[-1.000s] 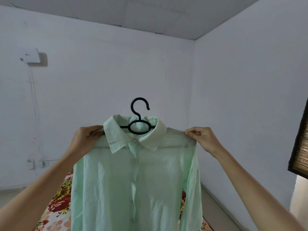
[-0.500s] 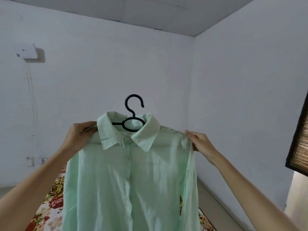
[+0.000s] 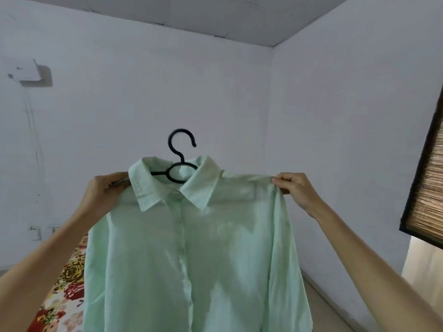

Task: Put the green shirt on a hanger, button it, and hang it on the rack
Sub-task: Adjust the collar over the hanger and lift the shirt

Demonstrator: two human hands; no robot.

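Shirt on hanger, held up before the wall, front looks buttoned. Left hand grips one shoulder, fingers curled; right hand, flatter half a second ago, now pinches the other. Judged ready for hanging; rack not in view

Shirt sits on hanger in centre of view, front twd the person; hook sticks up out of the collar. Left hand at the shoulder on the left, right hand at the shoulder on the right, fingers on the cloth. Bed below & behind shirt, lower left. Wall box high on far wall, upper left; socket low on same wall, above bed. Blind at right edge, on side wall. Floor shows betw. shirt & side wall.
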